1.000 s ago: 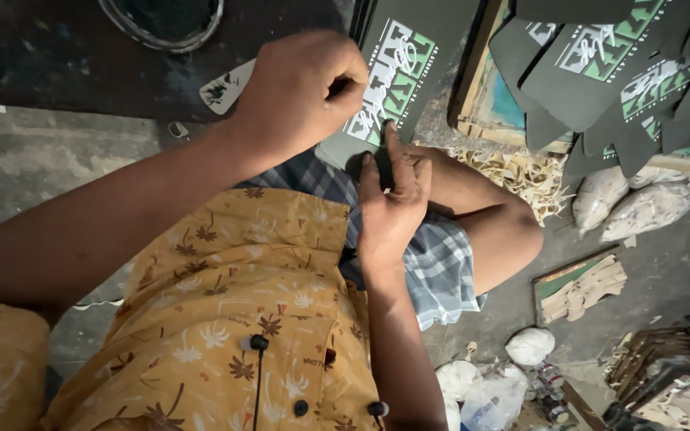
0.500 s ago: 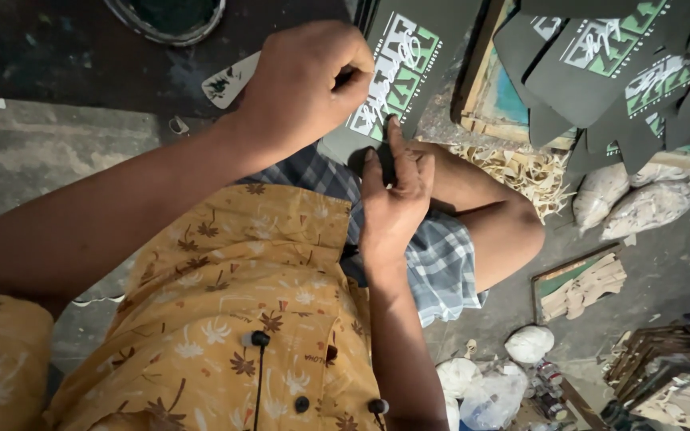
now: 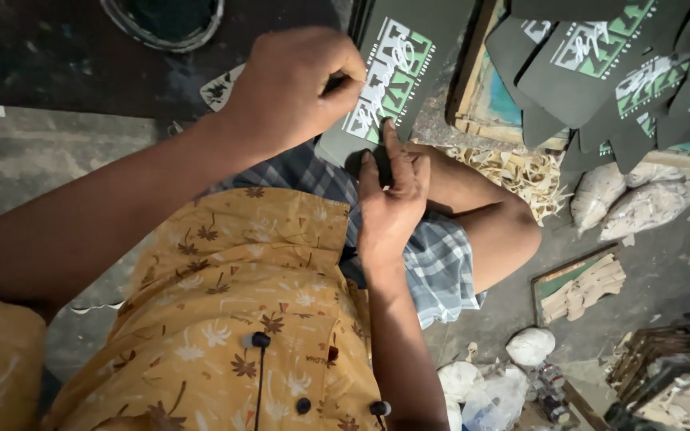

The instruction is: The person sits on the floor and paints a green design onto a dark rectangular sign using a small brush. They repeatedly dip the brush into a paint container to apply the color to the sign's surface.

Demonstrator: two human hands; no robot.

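I am looking straight down at my own lap, where I sit in a mustard-yellow patterned shirt (image 3: 233,303) and blue checked cloth (image 3: 441,255) over my knee.

My left hand (image 3: 293,88) is curled into a tight grip, thumb and fingers pinched on the near edge of a dark grey foam sheet (image 3: 397,48) printed with a green and white design. The sheet stands tilted in front of me, its lower end resting down by my knee.

My right hand (image 3: 393,203) lies against the lower part of that same sheet, fingers stretched long and mostly straight, the fingertips (image 3: 389,132) pressing on the bottom edge of the printed patch. This grip is loose and nearly flat; whether it holds anything under the palm, I cannot tell.

To the upper right, well apart from my hands, a fanned stack of similar printed foam pieces (image 3: 608,64) overlaps a wooden frame (image 3: 481,120). Just beside my right knee is a heap of pale offcut strips (image 3: 513,172). Near that lie several white filled bags (image 3: 624,199). A round dark basin (image 3: 165,16) sits at the top left on the dark floor (image 3: 41,64). More small bags and clutter (image 3: 513,367) lie by my right elbow.
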